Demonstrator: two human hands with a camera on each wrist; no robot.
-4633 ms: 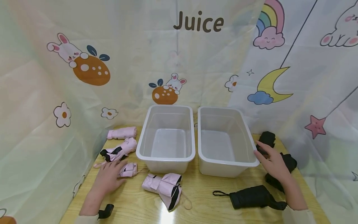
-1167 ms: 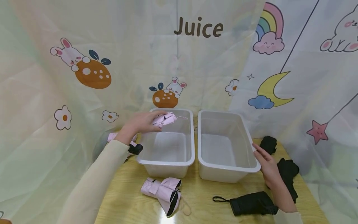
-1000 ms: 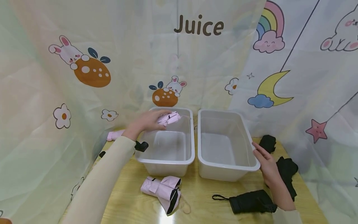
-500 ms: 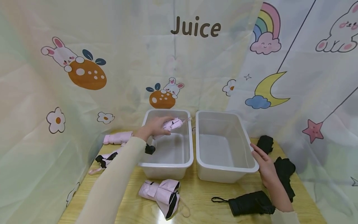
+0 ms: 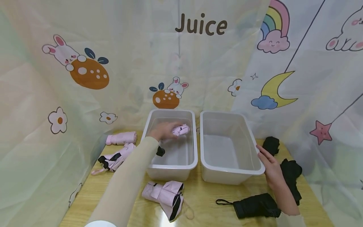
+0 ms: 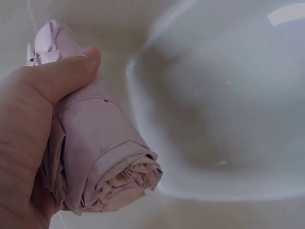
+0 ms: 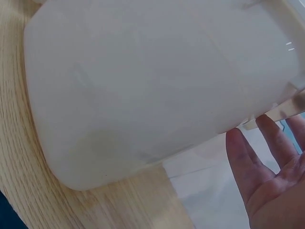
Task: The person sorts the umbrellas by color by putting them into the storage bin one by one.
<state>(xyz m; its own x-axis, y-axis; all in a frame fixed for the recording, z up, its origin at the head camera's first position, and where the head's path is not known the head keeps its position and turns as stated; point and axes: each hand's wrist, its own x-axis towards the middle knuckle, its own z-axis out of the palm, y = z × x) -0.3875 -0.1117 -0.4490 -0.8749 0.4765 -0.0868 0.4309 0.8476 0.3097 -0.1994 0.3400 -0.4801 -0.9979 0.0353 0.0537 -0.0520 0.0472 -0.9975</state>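
My left hand (image 5: pixel 164 130) reaches into the left white bin (image 5: pixel 170 173) and grips a rolled pink folding umbrella (image 5: pixel 181 129). In the left wrist view the thumb lies across that pink umbrella (image 6: pixel 105 129), its bunched end turned toward the camera. My right hand (image 5: pixel 273 171) touches the right rim of the right white bin (image 5: pixel 224 177) with its fingers extended. The right wrist view shows the fingertips of that hand (image 7: pixel 276 176) against the bin's outer edge. Another pink umbrella (image 5: pixel 164 194), partly loose, lies in front of the left bin.
Two more pink umbrellas, one rolled (image 5: pixel 122 138) and one looser (image 5: pixel 117 157), lie left of the bins. A black umbrella (image 5: pixel 252 206) with a wrist loop lies at the front right. More black folded items (image 5: pixel 290 176) line the right edge. A printed curtain (image 5: pixel 127 63) surrounds the table.
My left hand has picked up a pink umbrella from the table's left side and carried it right, then down into the left bin. My right hand stays at the right bin's rim.
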